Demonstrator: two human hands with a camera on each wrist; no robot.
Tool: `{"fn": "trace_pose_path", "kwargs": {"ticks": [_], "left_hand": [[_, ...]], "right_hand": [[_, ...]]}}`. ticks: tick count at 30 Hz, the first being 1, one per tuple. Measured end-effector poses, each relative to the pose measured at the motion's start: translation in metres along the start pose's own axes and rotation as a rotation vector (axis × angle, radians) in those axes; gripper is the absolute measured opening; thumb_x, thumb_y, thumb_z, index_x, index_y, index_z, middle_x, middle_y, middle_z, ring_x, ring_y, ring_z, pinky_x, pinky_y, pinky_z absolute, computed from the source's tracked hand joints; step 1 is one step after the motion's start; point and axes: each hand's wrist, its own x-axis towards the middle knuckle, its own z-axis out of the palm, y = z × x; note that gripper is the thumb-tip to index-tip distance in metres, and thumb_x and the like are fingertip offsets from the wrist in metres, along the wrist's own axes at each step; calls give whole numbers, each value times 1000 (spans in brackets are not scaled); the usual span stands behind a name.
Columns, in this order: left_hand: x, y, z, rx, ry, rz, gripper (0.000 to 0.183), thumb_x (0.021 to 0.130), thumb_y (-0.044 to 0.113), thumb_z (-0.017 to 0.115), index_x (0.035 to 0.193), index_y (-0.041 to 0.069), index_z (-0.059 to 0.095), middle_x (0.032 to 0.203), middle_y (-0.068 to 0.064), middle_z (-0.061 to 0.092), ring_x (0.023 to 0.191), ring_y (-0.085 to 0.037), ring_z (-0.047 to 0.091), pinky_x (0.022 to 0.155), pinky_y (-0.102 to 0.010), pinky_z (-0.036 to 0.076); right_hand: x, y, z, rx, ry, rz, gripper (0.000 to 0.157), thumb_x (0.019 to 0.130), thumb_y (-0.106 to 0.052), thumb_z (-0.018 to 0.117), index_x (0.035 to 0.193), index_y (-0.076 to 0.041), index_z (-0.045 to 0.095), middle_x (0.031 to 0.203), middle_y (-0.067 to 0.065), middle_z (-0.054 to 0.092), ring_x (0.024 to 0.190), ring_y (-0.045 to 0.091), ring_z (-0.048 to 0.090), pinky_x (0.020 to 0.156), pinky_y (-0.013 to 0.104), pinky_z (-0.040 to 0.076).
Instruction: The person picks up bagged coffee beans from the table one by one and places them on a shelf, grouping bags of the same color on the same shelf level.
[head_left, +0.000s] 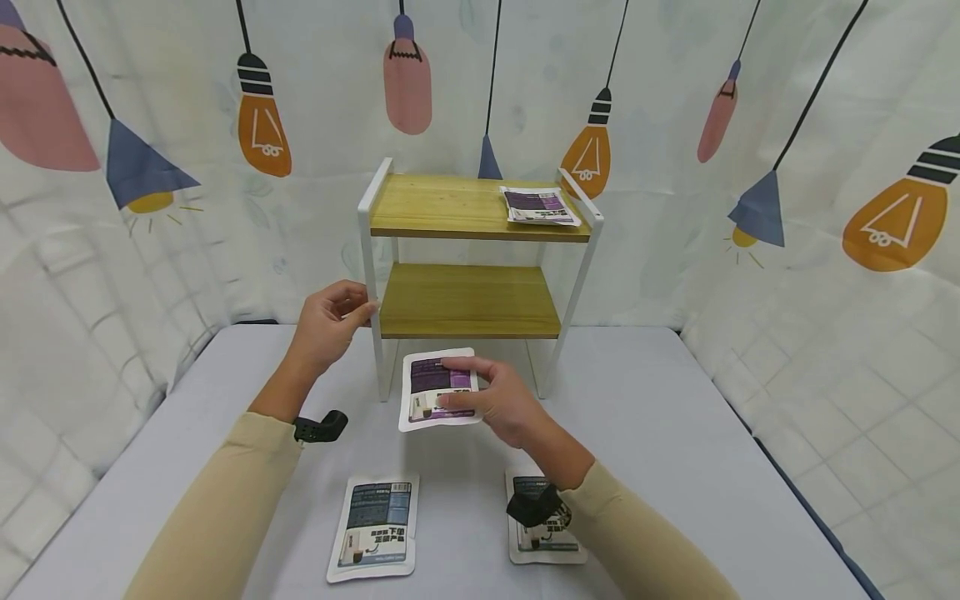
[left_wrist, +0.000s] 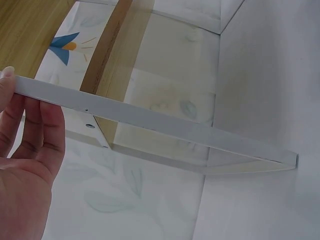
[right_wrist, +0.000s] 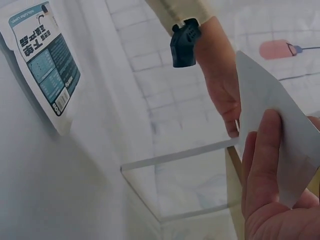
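My left hand (head_left: pixel 330 321) pinches the white left front leg (left_wrist: pixel 125 112) of a small two-tier shelf (head_left: pixel 472 300), with the thumb on one side and curled fingers behind. In my right hand (head_left: pixel 510 400) is a flat white pouch (head_left: pixel 427 390) with a purple label, gripped between thumb and fingers in front of the lower shelf board. Its plain white back (right_wrist: pixel 270 100) faces the right wrist view, the fingers lying along it. On the upper board's right end lie purple-labelled pouches (head_left: pixel 542 206), one over another.
Two pouches with dark blue labels lie on the white table (head_left: pixel 465 517): one at front left (head_left: pixel 375 529), one at front right (head_left: pixel 540 542), partly covered by the right wrist's black band (head_left: pixel 534 505). A curtain (head_left: pixel 322 217) printed with lamps hangs behind the shelf.
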Motion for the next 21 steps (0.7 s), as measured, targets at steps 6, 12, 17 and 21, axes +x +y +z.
{"fn": "trace_pose_path", "kwargs": {"ticks": [6, 12, 17, 21], "left_hand": [[-1, 1, 0, 4, 1, -6, 27, 101, 24, 67, 121, 6, 66, 110, -8, 67, 100, -11, 68, 82, -15, 58], [-1, 2, -1, 16, -1, -11, 30, 101, 26, 67, 123, 5, 66, 111, -9, 67, 101, -12, 68, 82, -14, 57], [-1, 3, -1, 22, -1, -17, 30, 101, 27, 67, 124, 8, 67, 113, -10, 68, 103, -15, 68, 83, -14, 57], [-2, 3, -2, 26, 0, -16, 30, 101, 27, 67, 125, 9, 67, 114, -10, 68, 105, -16, 69, 83, -14, 57]], "right_hand": [[-2, -7, 0, 14, -5, -1, 56, 86, -2, 80, 139, -16, 66, 139, 15, 54, 111, 26, 66, 93, 37, 61], [-2, -13, 0, 23, -9, -10, 56, 87, 0, 79, 140, -14, 64, 140, 15, 54, 111, 25, 67, 93, 37, 61], [-3, -18, 1, 18, -8, -12, 56, 87, -1, 79, 139, -14, 65, 141, 14, 53, 113, 27, 66, 94, 38, 60], [-4, -22, 1, 4, 0, -15, 55, 87, -3, 80, 139, -15, 65, 143, 13, 52, 115, 28, 65, 95, 38, 60]]}}
